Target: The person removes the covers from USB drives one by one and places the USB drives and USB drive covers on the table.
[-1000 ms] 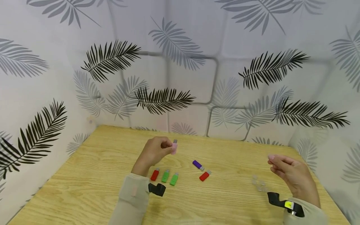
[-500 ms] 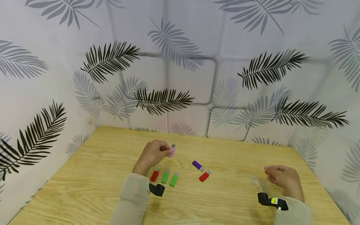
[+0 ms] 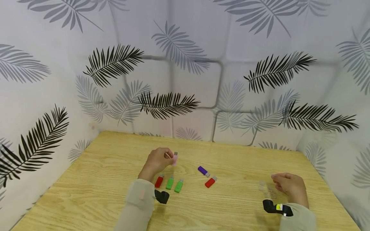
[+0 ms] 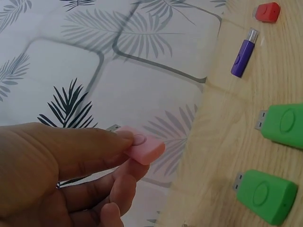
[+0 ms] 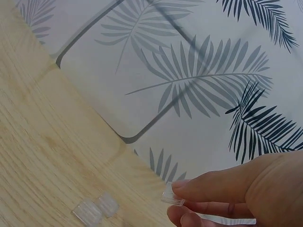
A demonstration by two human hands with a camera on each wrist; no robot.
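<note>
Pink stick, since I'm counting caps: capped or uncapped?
Uncapped: the pink stick in the left hand shows its bare metal plug.

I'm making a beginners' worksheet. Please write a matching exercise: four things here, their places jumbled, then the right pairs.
1. pink USB stick
2. purple USB stick
3. two green USB sticks
4. raised clear plastic piece

A. lying side by side
B. pinched in the right hand
C. farthest back of the sticks on the table
D. pinched in the left hand

Pairs: 1-D, 2-C, 3-A, 4-B
</note>
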